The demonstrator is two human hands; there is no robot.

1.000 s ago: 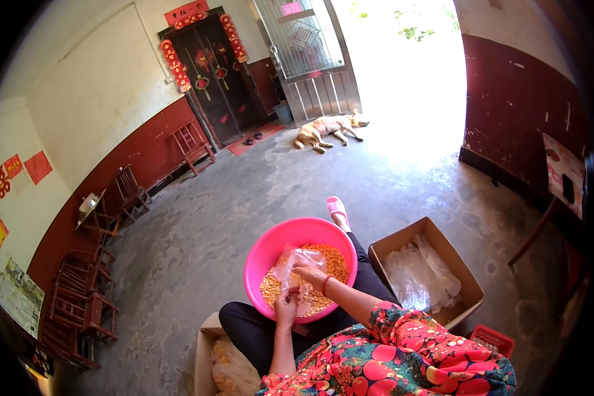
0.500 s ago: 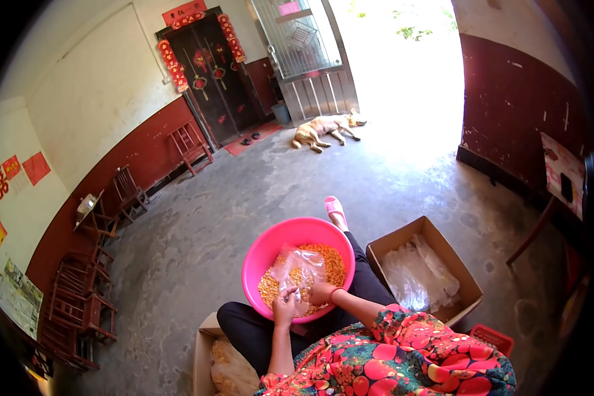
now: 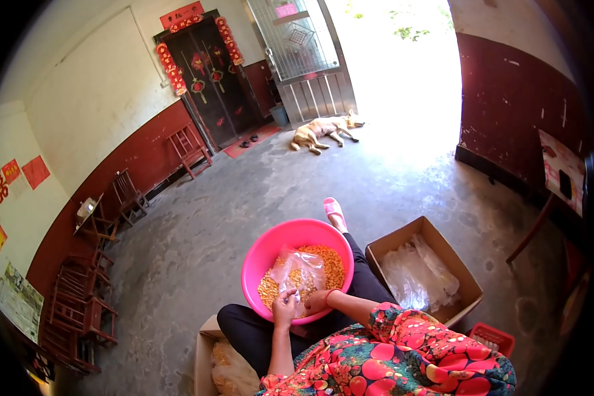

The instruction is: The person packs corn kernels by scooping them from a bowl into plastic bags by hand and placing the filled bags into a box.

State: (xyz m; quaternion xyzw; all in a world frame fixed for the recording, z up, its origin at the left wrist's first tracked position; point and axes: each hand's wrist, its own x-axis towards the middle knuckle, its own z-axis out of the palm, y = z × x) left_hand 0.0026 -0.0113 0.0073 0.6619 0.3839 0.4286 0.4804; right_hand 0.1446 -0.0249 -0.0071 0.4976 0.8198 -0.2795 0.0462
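A pink basin (image 3: 249,267) of yellow-orange corn kernels (image 3: 331,259) rests on my lap. A clear plastic bag (image 3: 303,269) lies over the kernels inside it. At the near rim, my left hand (image 3: 284,307) pinches the bag's near edge between closed fingers. My right hand (image 3: 319,301), with a red band at the wrist, reaches low into the basin beside the bag's near end. Its fingers point down and are hidden, so whether they hold kernels does not show.
To my right stands a cardboard box (image 3: 468,287) of clear plastic bags (image 3: 419,274), near a red basket (image 3: 494,338). Another box (image 3: 204,350) at my left holds filled bags (image 3: 232,369). A dog (image 3: 323,132) lies by the doorway; wooden chairs (image 3: 79,297) line the left wall.
My right hand has moved slightly left and down, closer to the bag's near end. My left hand keeps its pinch on the bag, almost unmoved.
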